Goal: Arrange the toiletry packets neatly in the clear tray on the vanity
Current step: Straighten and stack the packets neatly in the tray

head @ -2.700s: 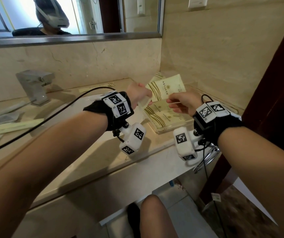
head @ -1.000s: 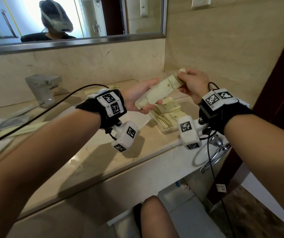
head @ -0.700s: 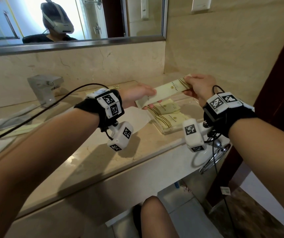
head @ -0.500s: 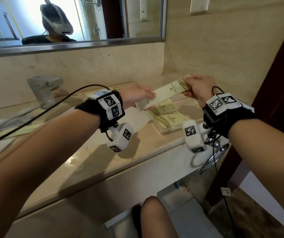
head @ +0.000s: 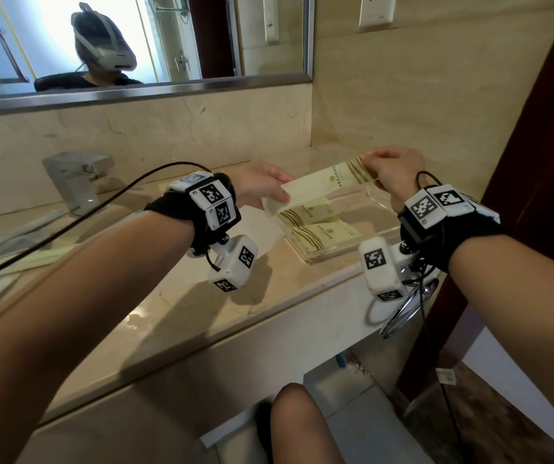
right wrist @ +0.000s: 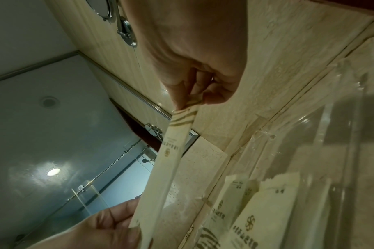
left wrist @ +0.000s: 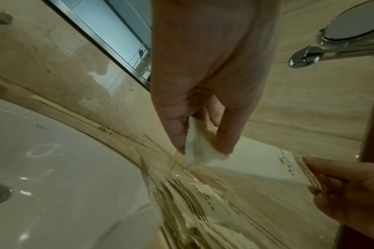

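A long cream toiletry packet point(head: 322, 184) with gold stripes is stretched between both hands just above the clear tray point(head: 377, 204). My left hand point(head: 262, 187) pinches its plain end point(left wrist: 199, 150). My right hand point(head: 391, 170) pinches the striped end point(right wrist: 189, 107). The packet hangs over the tray's far side. Two shorter cream packets point(head: 319, 226) lie flat side by side in the tray's near part point(right wrist: 252, 212). The tray stands on the vanity counter point(head: 202, 306) in the right corner.
A white basin point(left wrist: 53, 176) lies left of the tray, with a chrome faucet point(head: 76, 177) behind it. More wrapped items point(head: 18, 259) lie at the far left of the counter. A towel ring point(head: 406, 306) hangs below the counter's right end. Walls close the corner.
The long packet has come down from a raised tilt to lie nearly level over the tray. Earlier the hands held a wider packet there. Both hands keep their pinch.
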A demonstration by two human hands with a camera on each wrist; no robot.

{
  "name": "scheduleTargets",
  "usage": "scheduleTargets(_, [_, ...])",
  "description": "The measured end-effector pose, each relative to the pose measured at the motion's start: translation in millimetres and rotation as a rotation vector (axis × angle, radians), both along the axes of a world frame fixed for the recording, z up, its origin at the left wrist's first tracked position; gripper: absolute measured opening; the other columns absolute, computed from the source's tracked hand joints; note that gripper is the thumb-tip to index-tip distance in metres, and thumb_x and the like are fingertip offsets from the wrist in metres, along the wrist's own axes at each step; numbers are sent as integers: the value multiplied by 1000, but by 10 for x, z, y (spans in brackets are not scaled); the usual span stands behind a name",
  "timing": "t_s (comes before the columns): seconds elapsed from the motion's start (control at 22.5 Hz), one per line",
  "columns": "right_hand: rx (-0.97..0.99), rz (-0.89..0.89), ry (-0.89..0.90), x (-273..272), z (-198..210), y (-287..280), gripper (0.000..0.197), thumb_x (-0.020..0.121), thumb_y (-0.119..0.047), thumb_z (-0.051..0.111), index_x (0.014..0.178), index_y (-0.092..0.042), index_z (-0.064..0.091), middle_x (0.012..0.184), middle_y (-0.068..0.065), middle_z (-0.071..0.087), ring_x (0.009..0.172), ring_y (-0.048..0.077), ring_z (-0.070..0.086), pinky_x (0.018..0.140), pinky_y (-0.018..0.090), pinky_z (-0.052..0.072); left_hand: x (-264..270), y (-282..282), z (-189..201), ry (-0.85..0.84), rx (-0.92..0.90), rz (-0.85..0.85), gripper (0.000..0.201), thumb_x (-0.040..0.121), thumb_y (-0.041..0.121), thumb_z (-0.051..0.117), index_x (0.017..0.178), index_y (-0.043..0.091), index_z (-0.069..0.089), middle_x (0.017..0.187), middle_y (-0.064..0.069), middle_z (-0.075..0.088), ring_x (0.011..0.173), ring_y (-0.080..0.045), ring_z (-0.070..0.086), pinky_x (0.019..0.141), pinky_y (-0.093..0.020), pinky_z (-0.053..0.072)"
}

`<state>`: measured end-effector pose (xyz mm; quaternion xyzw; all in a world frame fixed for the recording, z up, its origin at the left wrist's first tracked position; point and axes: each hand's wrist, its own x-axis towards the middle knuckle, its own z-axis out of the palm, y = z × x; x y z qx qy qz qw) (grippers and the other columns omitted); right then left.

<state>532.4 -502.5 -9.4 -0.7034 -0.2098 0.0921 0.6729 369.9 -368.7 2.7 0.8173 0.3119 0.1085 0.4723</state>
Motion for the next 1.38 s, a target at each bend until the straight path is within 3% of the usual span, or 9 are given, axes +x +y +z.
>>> scheduleTargets(0.09, [-22,3,-1,-9,-3,-19,5,82,-12,67,86,-14,68,71,-6,59,66,8,55,67,22,46,-26,45,39,-21,9,49,36,86,-11,55,116,6,63,101,-3,62,97,-16,57,88,-29,51])
scheduleTargets(0.18, [-47,0,-9,-15,-5,-33,18,83,-12,67,69,-21,59,68,-6,58,65,9,53,71,25,47,-55,88,79,-87,10,110,30,85,-15,52,98,9,65,91,-1,61,87,-13,58,85,-27,52])
scheduleTargets(0.31, [-49,-3,-8,-16,-20,-43,27,83,-12,66,63,-24,55,66,-5,56,61,9,51,65,24,45,-72,141,104,-153,26,164,34,84,-17,51,79,15,62,83,3,58,78,-8,56,73,-20,53])
scheduleTargets(0.53, [-118,31,-10,-34,-74,-71,24,84,-12,65,65,-23,56,68,-4,57,60,9,50,58,20,45,-79,194,132,-263,88,246,34,84,-15,54,73,17,61,85,-3,59,85,-15,57,67,-18,51])
scheduleTargets(0.8, [-53,0,-69,-37,-40,-82,24,83,-14,67,64,-26,59,68,-7,59,64,9,53,72,27,49,-77,165,139,-290,121,266,36,85,-12,54,70,21,57,77,3,55,72,-6,55,53,-9,50])
scheduleTargets(0.98, [-31,-19,-77,-2,-28,-102,22,81,-13,68,64,-25,62,68,-7,61,73,14,56,74,27,48,-55,113,157,-371,42,282,34,86,-13,53,72,18,54,96,-5,60,94,-14,59,57,-12,52])
scheduleTargets(1.11, [-42,-12,-84,-36,-10,-140,23,82,-10,67,66,-25,61,68,-5,60,71,15,56,67,26,47,-2,86,188,-456,21,335,34,85,-12,54,70,18,54,89,-2,61,95,-16,60,57,-13,53])
scheduleTargets(1.25, [-203,214,-66,-137,3,-221,20,83,-3,61,75,-21,60,74,-3,61,65,11,55,61,20,46,103,63,325,-597,22,446,33,84,-9,57,67,19,55,84,3,65,94,-16,65,77,-29,59])
scheduleTargets(1.38, [-365,430,-106,-260,10,-236,14,84,-8,62,95,-17,66,77,-3,63,62,8,53,56,17,42,217,-13,459,-626,46,388,32,83,-10,57,68,19,53,77,8,65,82,-10,64,79,-30,57])
